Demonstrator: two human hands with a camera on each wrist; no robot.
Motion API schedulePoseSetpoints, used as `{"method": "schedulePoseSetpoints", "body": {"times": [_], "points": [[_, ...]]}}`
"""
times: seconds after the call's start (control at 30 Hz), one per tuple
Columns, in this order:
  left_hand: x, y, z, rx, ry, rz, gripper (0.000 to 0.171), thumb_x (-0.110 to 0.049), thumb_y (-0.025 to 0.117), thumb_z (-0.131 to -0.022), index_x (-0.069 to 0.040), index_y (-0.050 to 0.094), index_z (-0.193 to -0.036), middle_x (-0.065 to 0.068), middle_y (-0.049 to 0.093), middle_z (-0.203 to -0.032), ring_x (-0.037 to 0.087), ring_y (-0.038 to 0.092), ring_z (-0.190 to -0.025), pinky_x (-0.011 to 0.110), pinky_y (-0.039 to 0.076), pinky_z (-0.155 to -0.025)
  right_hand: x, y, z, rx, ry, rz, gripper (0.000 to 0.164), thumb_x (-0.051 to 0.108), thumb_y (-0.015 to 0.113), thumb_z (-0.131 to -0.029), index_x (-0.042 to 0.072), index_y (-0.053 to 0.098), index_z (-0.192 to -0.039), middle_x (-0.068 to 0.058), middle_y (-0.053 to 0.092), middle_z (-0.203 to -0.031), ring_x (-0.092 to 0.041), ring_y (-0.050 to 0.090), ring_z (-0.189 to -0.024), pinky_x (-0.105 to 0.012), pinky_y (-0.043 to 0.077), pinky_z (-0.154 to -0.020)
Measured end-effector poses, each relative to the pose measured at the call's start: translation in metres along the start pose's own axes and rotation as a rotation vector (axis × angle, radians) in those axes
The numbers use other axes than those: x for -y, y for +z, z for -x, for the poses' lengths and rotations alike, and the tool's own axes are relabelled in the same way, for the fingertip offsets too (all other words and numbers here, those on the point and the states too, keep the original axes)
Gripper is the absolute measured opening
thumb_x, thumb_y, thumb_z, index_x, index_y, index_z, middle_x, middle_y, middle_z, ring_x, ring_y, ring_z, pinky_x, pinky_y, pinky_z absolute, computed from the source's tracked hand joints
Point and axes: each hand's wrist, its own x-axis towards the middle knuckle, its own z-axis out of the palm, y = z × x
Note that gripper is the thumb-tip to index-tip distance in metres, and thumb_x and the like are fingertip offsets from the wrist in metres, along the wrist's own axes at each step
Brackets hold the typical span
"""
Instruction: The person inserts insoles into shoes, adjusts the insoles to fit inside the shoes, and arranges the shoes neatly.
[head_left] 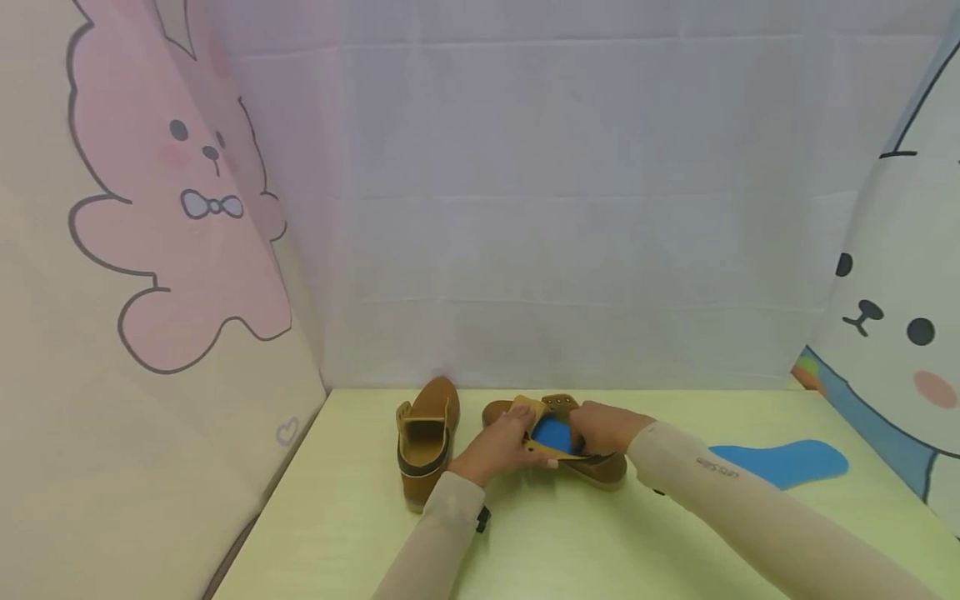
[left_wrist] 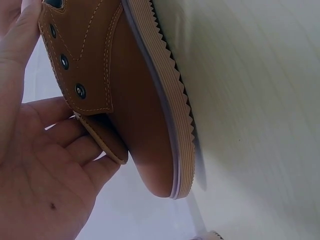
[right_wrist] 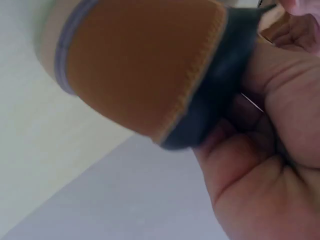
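A brown shoe point(head_left: 603, 472) with a tan lining and open flaps sits crosswise on the table. My left hand point(head_left: 501, 443) holds its front opening; the left wrist view shows fingers behind the tongue point(left_wrist: 107, 142) and the thumb at the eyelet flap point(left_wrist: 75, 62). A blue insole point(head_left: 552, 436) shows inside the shoe. My right hand point(head_left: 603, 427) reaches into the opening from the heel side, fingers curled at the insole's rear part, their tips hidden. In the right wrist view, that hand is right against the dark heel collar point(right_wrist: 215, 85).
A matching brown shoe point(head_left: 429, 433) stands to the left, toe toward the back. Another blue insole point(head_left: 798, 462) lies flat on the right, partly covered by the right sleeve point(head_left: 720, 479). The pale yellow table point(head_left: 322, 508) ends at a white cloth backdrop point(head_left: 570, 208).
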Motion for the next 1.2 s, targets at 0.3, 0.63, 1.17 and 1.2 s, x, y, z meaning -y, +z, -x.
{"method": "schedulePoseSetpoints", "body": {"times": [0.3, 0.63, 1.17, 1.2], "points": [[0.001, 0.002, 0.000, -0.005, 0.021, 0.005, 0.067, -0.071, 0.058, -0.072, -0.012, 0.051, -0.104, 0.002, 0.050, -0.120, 0.015, 0.050, -0.105, 0.043, 0.027, -0.107, 0.007, -0.011, 0.004, 0.057, 0.035, 0.050, 0.024, -0.004, 0.069, -0.075, 0.019, 0.070, -0.070, 0.007, 0.061, -0.068, -0.006, 0.052, -0.059, -0.025, 0.048, -0.057], [0.003, 0.003, -0.001, -0.015, 0.022, -0.013, 0.082, -0.070, 0.058, -0.073, -0.008, 0.049, -0.125, 0.007, 0.046, -0.134, 0.020, 0.044, -0.122, 0.043, 0.026, -0.107, 0.011, -0.003, 0.000, 0.037, 0.072, 0.117, 0.023, 0.001, 0.069, -0.079, 0.020, 0.064, -0.067, 0.008, 0.055, -0.065, -0.009, 0.050, -0.057, -0.027, 0.045, -0.055], [-0.004, -0.002, 0.002, 0.026, -0.035, -0.005, 0.098, -0.069, 0.058, -0.072, -0.007, 0.032, -0.144, 0.012, 0.031, -0.148, 0.022, 0.028, -0.134, 0.037, 0.020, -0.110, 0.017, -0.001, -0.004, 0.028, 0.068, 0.249, 0.014, 0.005, 0.068, -0.081, 0.015, 0.061, -0.076, 0.003, 0.053, -0.067, -0.012, 0.049, -0.059, -0.031, 0.045, -0.057], [-0.004, -0.001, 0.002, 0.027, -0.034, -0.009, 0.098, -0.069, 0.058, -0.072, -0.007, 0.032, -0.144, 0.011, 0.031, -0.148, 0.022, 0.029, -0.134, 0.037, 0.020, -0.110, 0.019, -0.002, -0.003, 0.023, 0.061, 0.265, 0.013, 0.006, 0.069, -0.081, 0.014, 0.061, -0.076, 0.002, 0.054, -0.067, -0.012, 0.050, -0.059, -0.031, 0.045, -0.058]]}}
